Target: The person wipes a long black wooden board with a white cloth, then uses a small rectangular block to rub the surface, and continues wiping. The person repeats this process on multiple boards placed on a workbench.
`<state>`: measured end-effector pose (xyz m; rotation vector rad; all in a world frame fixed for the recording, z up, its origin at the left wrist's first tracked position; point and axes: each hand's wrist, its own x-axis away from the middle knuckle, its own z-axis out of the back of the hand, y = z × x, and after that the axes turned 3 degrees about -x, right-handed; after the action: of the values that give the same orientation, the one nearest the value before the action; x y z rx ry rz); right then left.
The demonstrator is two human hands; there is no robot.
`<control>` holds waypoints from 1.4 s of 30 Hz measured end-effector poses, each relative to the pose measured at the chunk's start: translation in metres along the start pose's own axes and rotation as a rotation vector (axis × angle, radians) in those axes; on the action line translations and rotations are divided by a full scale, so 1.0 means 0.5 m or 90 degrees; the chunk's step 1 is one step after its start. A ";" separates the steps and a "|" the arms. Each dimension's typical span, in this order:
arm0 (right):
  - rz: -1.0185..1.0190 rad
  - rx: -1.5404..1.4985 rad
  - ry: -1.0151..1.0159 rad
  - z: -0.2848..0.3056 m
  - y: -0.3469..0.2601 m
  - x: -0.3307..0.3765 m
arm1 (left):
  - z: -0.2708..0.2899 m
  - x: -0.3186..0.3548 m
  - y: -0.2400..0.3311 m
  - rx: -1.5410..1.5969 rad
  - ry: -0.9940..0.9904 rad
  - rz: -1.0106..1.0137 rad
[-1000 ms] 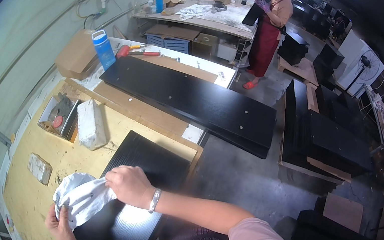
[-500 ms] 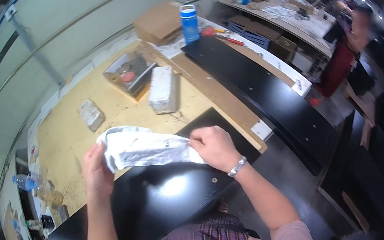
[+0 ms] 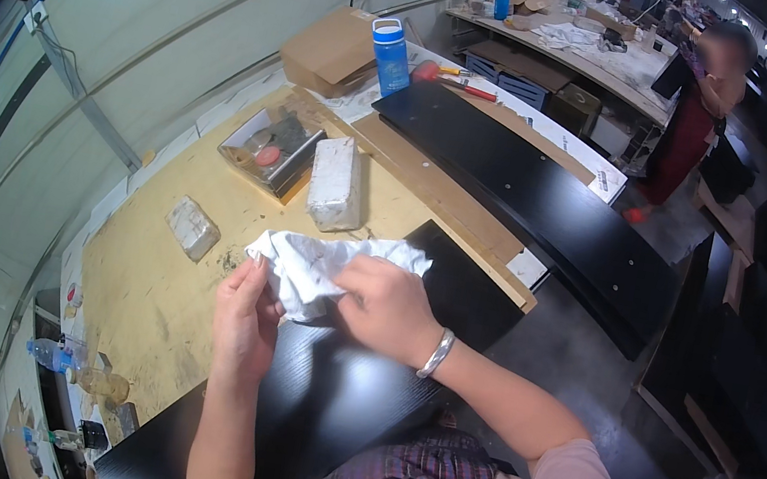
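Between my two hands hangs a crumpled white cloth (image 3: 313,263), held above a glossy black panel (image 3: 275,404). My left hand (image 3: 246,318) pinches the cloth's left edge between thumb and fingers. My right hand (image 3: 387,306), with a silver bracelet at the wrist, has its fingers closed on the cloth near its middle, and a loose end spreads out beyond that hand. The panel lies slantwise over the near side of the yellow-topped workbench (image 3: 132,289); my forearms cover part of it.
Past the cloth are a white block (image 3: 336,186), a smaller block (image 3: 193,228) and an open box (image 3: 268,154) of bits. A blue bottle (image 3: 390,58) and cardboard box (image 3: 329,50) stand farther back. Another black panel (image 3: 523,192) lies behind. A person (image 3: 691,129) stands at the far right.
My hands have drawn closer together, and the stretched cloth is now bunched. The left hand moved right, and the right hand shifted slightly left and nearer.
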<state>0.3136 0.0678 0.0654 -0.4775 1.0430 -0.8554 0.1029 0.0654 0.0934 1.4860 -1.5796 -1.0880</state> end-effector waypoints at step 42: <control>-0.355 -0.633 0.100 0.180 0.112 0.054 | 0.076 -0.008 -0.023 -0.192 0.206 -0.108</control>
<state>0.4219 0.0754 0.0511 -1.6145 1.4833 -0.8117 0.0734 0.0737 0.0676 1.5162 -1.0352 -1.0623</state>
